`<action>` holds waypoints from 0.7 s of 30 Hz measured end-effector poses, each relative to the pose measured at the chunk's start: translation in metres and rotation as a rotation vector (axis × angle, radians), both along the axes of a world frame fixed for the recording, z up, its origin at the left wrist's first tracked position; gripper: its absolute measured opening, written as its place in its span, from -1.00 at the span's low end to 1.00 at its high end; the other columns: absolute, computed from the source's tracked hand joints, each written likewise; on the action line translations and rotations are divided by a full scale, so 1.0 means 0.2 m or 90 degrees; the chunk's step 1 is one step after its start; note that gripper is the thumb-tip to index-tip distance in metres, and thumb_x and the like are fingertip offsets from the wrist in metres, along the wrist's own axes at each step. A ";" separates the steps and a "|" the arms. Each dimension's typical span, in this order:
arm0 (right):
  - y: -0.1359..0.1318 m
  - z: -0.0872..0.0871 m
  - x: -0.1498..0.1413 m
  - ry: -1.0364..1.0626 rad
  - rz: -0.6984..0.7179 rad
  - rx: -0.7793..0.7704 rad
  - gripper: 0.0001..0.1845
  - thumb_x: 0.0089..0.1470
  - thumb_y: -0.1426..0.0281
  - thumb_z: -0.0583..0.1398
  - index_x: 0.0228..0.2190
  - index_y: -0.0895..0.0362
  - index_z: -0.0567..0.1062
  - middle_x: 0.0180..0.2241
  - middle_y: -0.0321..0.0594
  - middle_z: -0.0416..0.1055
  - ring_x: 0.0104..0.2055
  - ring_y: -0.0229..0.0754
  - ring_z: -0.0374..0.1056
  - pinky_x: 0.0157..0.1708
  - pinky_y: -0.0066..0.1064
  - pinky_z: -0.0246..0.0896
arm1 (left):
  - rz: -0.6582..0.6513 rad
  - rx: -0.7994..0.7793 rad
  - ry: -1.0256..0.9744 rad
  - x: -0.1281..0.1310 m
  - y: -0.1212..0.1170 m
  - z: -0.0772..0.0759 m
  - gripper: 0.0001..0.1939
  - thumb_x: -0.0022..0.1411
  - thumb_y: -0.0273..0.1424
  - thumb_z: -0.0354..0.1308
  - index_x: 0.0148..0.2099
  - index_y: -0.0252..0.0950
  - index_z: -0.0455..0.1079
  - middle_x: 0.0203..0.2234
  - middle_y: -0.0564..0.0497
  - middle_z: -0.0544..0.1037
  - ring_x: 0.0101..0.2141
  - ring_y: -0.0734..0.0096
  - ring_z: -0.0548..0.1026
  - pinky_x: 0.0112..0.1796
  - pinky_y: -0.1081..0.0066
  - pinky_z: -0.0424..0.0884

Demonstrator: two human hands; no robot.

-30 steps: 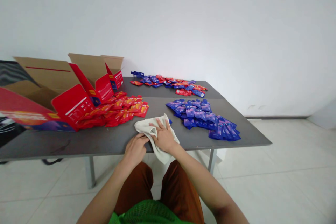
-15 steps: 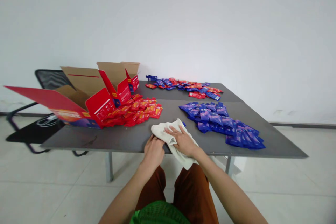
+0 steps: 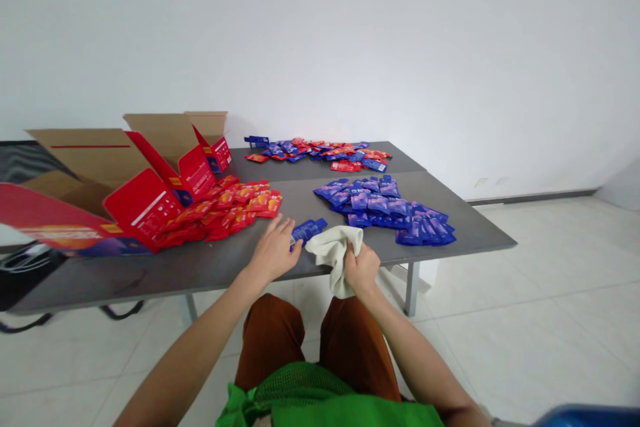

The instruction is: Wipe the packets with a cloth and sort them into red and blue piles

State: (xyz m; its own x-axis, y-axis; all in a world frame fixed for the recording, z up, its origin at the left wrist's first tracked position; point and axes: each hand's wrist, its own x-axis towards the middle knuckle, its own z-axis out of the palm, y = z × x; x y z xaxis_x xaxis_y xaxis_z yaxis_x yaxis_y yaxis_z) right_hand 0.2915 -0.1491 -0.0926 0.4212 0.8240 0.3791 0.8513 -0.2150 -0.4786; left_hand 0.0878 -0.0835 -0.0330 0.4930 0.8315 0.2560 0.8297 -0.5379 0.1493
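My right hand [image 3: 363,268] is closed around a bunched off-white cloth [image 3: 333,250], part of which hangs over the table's front edge. A single blue packet [image 3: 308,231] lies flat on the dark table just left of the cloth. At the packet's left end is my left hand [image 3: 273,255], palm down with fingers stretched out; the thumb is beside or touching the packet, I cannot tell which. A pile of red packets [image 3: 240,203] lies beyond and left of this hand. Overlapping blue packets [image 3: 380,203] are spread beyond the cloth to the right.
Several open red cartons [image 3: 145,207] with raised brown flaps stand along the table's left side. Mixed red and blue packets [image 3: 320,151] lie at the far end of the table [image 3: 465,240]. A black chair with a coiled white cable [image 3: 30,257] is at the left.
My right hand has gathered up the spread cloth, uncovering the single blue packet. My left hand has left the cloth's edge and opened out beside that packet. The view has turned right.
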 end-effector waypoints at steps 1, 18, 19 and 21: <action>-0.01 0.00 0.01 0.034 -0.016 0.019 -0.43 0.26 0.20 -0.18 -0.33 0.21 0.52 -0.44 -0.03 0.48 -0.36 -0.03 0.38 -0.36 -0.34 0.10 | -0.051 -0.022 0.011 0.02 0.01 -0.02 -0.35 0.25 -0.19 -0.04 0.27 -0.49 0.18 0.17 -0.27 0.31 0.21 0.07 0.16 0.16 0.21 0.11; -0.04 0.03 0.00 0.113 0.032 0.034 -0.53 0.21 0.20 -0.12 -0.41 0.13 0.49 -0.57 -0.18 0.41 -0.53 -0.15 0.28 -0.49 -0.38 -0.10 | 0.197 -0.072 -0.305 0.23 0.46 0.12 -0.61 0.35 -0.36 -0.20 -0.16 -0.42 0.43 -0.28 -0.23 0.54 -0.25 0.25 0.49 -0.25 0.39 0.34; -0.03 0.05 0.02 0.129 0.029 0.043 -0.52 0.22 0.18 -0.12 -0.43 0.13 0.49 -0.57 -0.19 0.41 -0.53 -0.16 0.28 -0.49 -0.39 -0.09 | 0.188 -0.114 -0.371 0.31 0.52 0.15 -0.63 0.33 -0.36 -0.17 -0.19 -0.42 0.44 -0.31 -0.21 0.54 -0.29 0.28 0.49 -0.30 0.41 0.35; 0.00 0.09 0.06 0.175 0.012 0.085 -0.49 0.23 0.15 -0.14 -0.46 0.13 0.47 -0.57 -0.20 0.40 -0.53 -0.16 0.27 -0.50 -0.39 -0.07 | 0.174 -0.208 -0.496 0.52 0.63 0.20 -0.65 0.32 -0.36 -0.14 -0.22 -0.43 0.43 -0.39 -0.18 0.53 -0.39 0.34 0.48 -0.40 0.45 0.34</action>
State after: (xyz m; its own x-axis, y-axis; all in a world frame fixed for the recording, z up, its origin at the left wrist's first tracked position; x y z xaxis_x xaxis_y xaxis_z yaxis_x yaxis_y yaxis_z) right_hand 0.3039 -0.1486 -0.0738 0.5078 0.7834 0.3584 0.6890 -0.1195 -0.7149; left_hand 0.1909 0.0422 0.0067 0.0510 0.9851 0.1645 0.5211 -0.1668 0.8371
